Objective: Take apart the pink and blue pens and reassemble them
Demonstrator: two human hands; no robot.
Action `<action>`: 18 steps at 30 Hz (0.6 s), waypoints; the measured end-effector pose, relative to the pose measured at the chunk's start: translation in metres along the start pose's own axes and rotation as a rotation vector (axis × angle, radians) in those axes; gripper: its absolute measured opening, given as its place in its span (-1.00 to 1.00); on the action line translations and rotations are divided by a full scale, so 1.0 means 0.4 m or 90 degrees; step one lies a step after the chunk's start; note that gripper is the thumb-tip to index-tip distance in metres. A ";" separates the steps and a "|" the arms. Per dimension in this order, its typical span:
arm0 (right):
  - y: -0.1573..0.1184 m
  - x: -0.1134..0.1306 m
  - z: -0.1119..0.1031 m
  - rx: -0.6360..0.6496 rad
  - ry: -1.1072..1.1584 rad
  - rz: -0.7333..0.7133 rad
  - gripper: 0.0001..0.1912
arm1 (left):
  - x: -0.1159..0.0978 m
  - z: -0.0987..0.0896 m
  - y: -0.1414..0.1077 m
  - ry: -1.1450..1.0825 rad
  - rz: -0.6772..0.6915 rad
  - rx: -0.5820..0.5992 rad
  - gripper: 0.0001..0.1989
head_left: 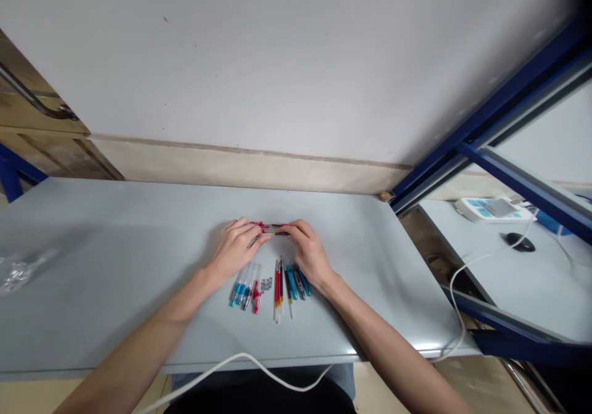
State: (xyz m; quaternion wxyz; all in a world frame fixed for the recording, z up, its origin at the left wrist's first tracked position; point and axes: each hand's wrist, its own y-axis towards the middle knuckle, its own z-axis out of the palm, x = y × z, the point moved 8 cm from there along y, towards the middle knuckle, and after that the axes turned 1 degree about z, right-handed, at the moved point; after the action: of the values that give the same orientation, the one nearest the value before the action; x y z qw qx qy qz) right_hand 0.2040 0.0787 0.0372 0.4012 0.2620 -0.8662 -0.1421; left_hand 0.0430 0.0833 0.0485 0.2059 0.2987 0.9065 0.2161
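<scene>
My left hand (pixel 235 244) and my right hand (pixel 311 250) face each other over the table, fingers closed on opposite ends of a red pen (pixel 259 224) and a dark-tipped clear pen (pixel 276 233). The two pens lie side by side, partly hidden by the fingers. Below my left hand is a row of clear pen barrels (pixel 248 278) with blue, black and red grips. Several small grey pieces (pixel 266 284) sit beside them. Pen refills (pixel 278 290) in red and dark ink lie in the middle. Blue and black pen parts (pixel 296 280) are just below my right hand.
A crumpled clear plastic bag (pixel 16 275) lies on the grey table (pixel 115 247) at the far left. A white cable (pixel 245 356) loops across the front edge. Blue frame bars (pixel 509 167) border the right side, with a black mouse (pixel 520 242) and a white device (pixel 493 210) beyond.
</scene>
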 end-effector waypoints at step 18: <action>-0.006 0.027 0.026 0.014 -0.048 -0.012 -0.77 | -0.044 0.023 -0.004 0.057 0.097 0.055 -0.75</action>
State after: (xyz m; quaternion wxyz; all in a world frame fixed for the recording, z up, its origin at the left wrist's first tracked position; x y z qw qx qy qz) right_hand 0.1910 0.0708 0.0362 0.3642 0.2686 -0.8797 -0.1461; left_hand 0.0598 0.0736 0.0445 0.1352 0.3653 0.8979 0.2052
